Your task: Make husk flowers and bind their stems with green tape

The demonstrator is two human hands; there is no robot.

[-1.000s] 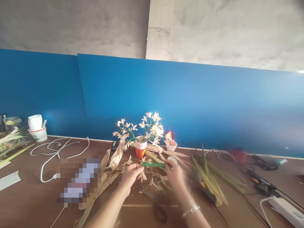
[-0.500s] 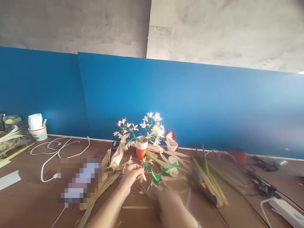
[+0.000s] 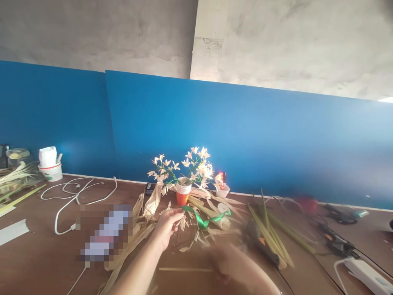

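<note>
Item: green ribbon, taut between both hands a second ago, now slack over dried husks. Holder: left hand, fingers pinching one end. Released by right hand, blurred; whether its fingers are wide or closed cannot be told.

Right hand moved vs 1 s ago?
Yes. The right hand has dropped back toward the camera, away from the orange cup, off the green ribbon.
</note>
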